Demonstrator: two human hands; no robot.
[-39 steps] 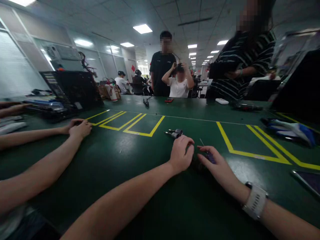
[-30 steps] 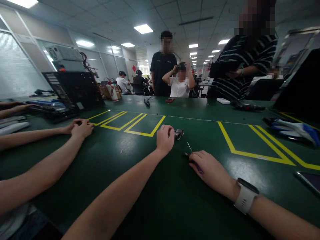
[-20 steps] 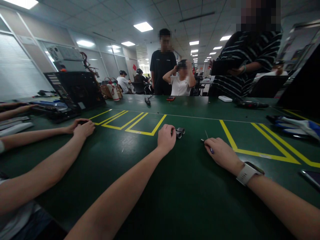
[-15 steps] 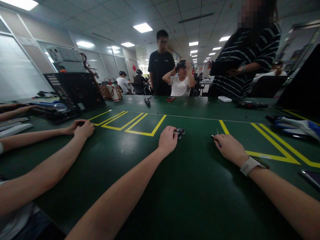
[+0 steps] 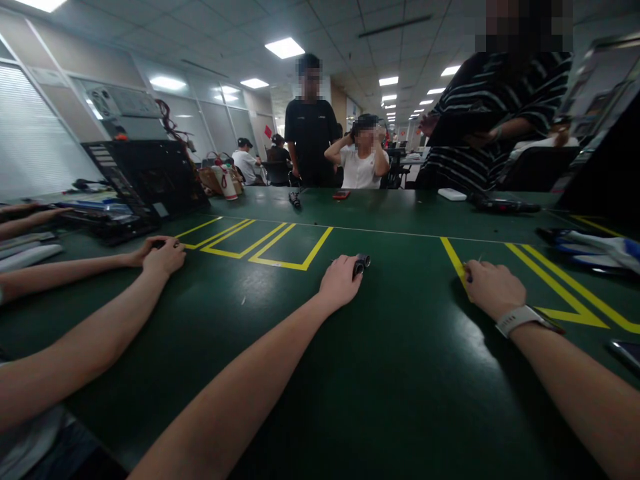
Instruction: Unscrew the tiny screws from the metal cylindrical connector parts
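Observation:
Near the middle of the green table (image 5: 280, 333), my left hand (image 5: 341, 283) is closed around a small dark object with two round ends (image 5: 364, 263), which stick out past the fingertips on the right. My right hand (image 5: 493, 287), with a pale watch strap on the wrist, is closed near a yellow tape line (image 5: 453, 257). Its fingers pinch a small thin item whose tip barely shows; most of it is hidden by the hand.
At the left, a co-worker's hands (image 5: 165, 257) hold a small dark object. A black equipment case (image 5: 150, 177) stands behind them. Blue and white gloves (image 5: 590, 250) and a phone (image 5: 627, 353) lie at the right. People are across the table.
My right hand has moved right, away from my left hand, with the thin item. My left hand has shifted slightly right and turned the dark object a little.

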